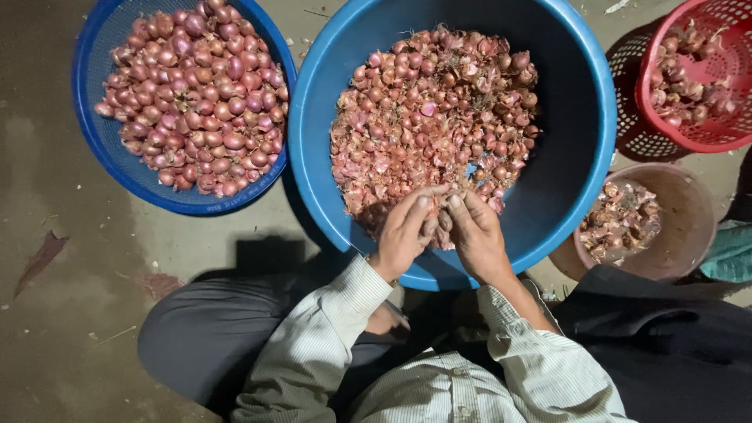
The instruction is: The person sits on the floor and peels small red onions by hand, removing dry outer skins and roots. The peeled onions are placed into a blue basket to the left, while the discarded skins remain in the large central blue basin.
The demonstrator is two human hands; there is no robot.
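Working over the large blue tub (580,117), both hands meet at its six-o'clock rim: the left hand (405,231) and right hand (476,235) are pinched together, fingertips touching, around one small shallot (440,222) that is mostly hidden between them. Whether a blade is in play I cannot tell.

Risks, largest thing first. The tub leans toward the person's lap, and its pile of unpeeled shallots (435,117) slopes to six o'clock; a nudge from a wrist could likely send bulbs and loose skins over the rim onto the floor (47,313). The blue mesh basket (102,149) at ten o'clock is heaped with peeled shallots (196,94), so a bulb tossed there could roll off the mound. The red mesh basket (728,47) at two o'clock and the brown bowl of skins (689,227) at four o'clock sit far from the hands; peel flung that way may fall short. The shallot in the hands is small and slick-looking, and could slip from so fine a pinch.

Count: one tub, two mesh baskets, one brown bowl, two hands, one shallot held; the loose bulbs are too many to count.
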